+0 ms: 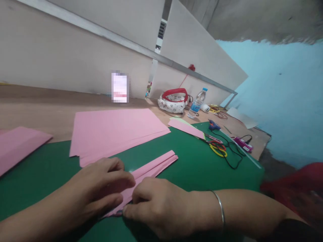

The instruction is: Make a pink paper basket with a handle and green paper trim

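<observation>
Both hands work on a long pink paper strip (148,169) that lies on the green mat (202,168) at the near middle of the table (37,101), its far end pointing up and to the right. The strip already shows several lengthwise layers stacked on one another, so the folding looks well under way; judging by how narrow it is, a good part of the pleating seems done, though how many folds remain cannot be told from here. The left hand (101,188) lies flat over the near end, its fingers (121,183) curled down and pressing the paper rather than gripping it. The right hand (156,205) is closed at the near edge, its fingers (128,210) pinching or creasing the paper's lower edge; the exact hold is partly hidden. A thin bangle (220,208) sits on the right wrist. Just beyond the strip, a stack of large pink sheets (113,131) lies flat and unfolded, which suggests more material is left to work. Another pink sheet (17,144) lies at the far left, and a smaller pink piece (185,128) to the right. Farther right lie scissors (217,148), a glue gun (214,125), a water bottle (197,103) and a small bag (174,100), all well apart from the hands and untouched.
</observation>
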`<state>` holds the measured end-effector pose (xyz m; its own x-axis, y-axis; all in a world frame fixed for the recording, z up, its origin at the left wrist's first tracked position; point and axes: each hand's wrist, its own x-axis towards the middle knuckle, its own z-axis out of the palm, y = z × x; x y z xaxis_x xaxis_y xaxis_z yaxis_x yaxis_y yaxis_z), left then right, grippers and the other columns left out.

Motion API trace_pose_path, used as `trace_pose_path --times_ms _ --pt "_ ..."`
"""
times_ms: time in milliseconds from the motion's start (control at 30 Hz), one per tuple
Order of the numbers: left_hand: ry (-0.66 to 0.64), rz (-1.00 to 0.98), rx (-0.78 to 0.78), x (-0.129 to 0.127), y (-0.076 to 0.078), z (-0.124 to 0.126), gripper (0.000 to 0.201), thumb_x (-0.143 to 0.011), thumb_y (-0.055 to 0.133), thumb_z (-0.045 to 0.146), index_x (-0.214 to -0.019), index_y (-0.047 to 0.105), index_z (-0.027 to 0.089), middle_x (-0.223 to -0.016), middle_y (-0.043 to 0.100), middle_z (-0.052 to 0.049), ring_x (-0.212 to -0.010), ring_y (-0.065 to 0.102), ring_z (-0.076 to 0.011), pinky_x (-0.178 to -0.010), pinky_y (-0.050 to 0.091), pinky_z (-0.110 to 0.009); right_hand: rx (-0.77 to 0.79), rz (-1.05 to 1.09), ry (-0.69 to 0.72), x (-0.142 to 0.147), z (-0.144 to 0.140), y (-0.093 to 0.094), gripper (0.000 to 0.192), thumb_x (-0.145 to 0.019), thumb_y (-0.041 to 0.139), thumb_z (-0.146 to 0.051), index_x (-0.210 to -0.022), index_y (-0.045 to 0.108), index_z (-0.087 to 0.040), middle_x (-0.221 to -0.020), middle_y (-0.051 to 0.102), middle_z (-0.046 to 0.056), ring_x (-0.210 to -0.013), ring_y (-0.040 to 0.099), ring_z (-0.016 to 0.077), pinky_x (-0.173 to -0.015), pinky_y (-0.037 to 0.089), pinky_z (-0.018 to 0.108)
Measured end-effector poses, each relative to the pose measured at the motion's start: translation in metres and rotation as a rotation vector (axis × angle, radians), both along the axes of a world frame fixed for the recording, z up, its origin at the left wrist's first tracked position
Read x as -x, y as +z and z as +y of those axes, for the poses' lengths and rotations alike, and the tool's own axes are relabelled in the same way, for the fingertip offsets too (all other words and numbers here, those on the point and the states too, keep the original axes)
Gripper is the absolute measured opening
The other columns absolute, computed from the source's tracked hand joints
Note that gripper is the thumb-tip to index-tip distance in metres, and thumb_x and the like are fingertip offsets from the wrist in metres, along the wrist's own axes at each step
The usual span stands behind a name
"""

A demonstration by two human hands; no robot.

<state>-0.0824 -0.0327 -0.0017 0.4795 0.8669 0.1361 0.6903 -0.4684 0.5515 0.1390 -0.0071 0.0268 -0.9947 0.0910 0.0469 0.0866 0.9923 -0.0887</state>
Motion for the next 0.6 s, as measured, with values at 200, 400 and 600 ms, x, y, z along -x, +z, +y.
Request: trace_pose_path --times_ms 200,400,600 --pt "0.032 -0.036 -0.027 -0.005 0.002 -0.002 0.021 -0.081 0.050 0.032 -0.091 0.068 0.033 -0.080 0.057 -0.001 -0.072 0.054 -0.0195 -0.062 0.037 -0.028 0.150 0.172 -0.072 -0.027 0.011 0.009 0.023 -0.084 0.056 -0.012 -0.103 0.068 -0.013 -0.085 0.065 0.006 -0.074 0.056 0.0149 -0.064 0.045 0.023" --pt "0.024 -0.047 0.031 -0.003 0.002 -0.002 0.021 -0.081 0.049 0.031 -0.090 0.067 0.032 -0.081 0.056 -0.001 -0.074 0.053 -0.0197 -0.063 0.038 -0.028 0.027 0.334 -0.755 -0.124 0.095 0.052 0.019 -0.085 0.060 -0.015 -0.102 0.068 -0.016 -0.093 0.071 0.005 -0.082 0.065 0.0155 -0.074 0.051 0.027" --pt "0.030 -0.046 0.016 -0.005 0.004 -0.004 0.020 -0.081 0.050 0.031 -0.090 0.067 0.033 -0.081 0.055 -0.001 -0.075 0.052 -0.0202 -0.065 0.037 -0.028 -0.157 0.335 -1.226 -0.203 0.186 0.037 0.024 -0.094 0.057 -0.032 -0.111 0.061 -0.015 -0.110 0.063 0.007 -0.091 0.064 0.0194 -0.079 0.054 0.038"
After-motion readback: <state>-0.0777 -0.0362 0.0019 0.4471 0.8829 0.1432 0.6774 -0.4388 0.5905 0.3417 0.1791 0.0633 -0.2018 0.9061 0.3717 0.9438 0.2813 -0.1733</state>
